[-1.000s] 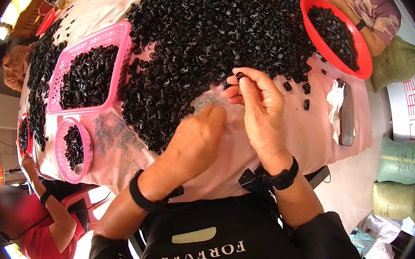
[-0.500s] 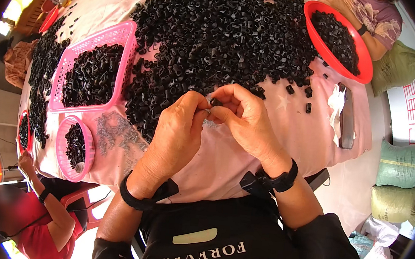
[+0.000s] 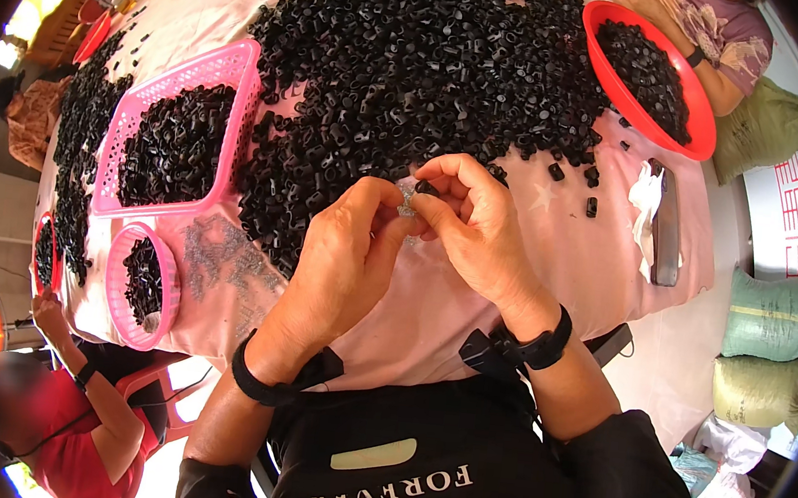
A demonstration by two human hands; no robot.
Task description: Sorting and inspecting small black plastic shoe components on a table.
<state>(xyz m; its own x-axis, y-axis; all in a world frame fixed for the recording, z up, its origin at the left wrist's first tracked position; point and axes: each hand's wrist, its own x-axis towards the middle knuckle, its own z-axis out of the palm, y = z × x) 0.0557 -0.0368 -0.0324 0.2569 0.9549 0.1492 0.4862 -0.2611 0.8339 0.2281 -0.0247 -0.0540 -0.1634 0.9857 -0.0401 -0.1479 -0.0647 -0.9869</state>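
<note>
My left hand (image 3: 350, 240) and my right hand (image 3: 478, 230) meet over the near edge of a large pile of small black plastic parts (image 3: 416, 68). Between the right thumb and forefinger sits one small black plastic part (image 3: 426, 188). My left thumb and fingertips are pinched together beside it, against a tiny silvery metal piece (image 3: 407, 202) whose exact shape I cannot make out. More silvery metal bits (image 3: 226, 252) lie scattered on the pink cloth, left of my left wrist.
A pink rectangular basket (image 3: 241, 128) and a pink round basket (image 3: 174, 290) hold black parts on the left. A red basin (image 3: 703, 134) of parts stands far right, beside another person's arms. A dark oblong case (image 3: 670, 232) lies right. A person in red (image 3: 88, 430) sits lower left.
My hands stay nearly in place. The fingertips have shifted slightly, the black part tilts differently in my right fingers, and more silvery metal shows between the hands.
</note>
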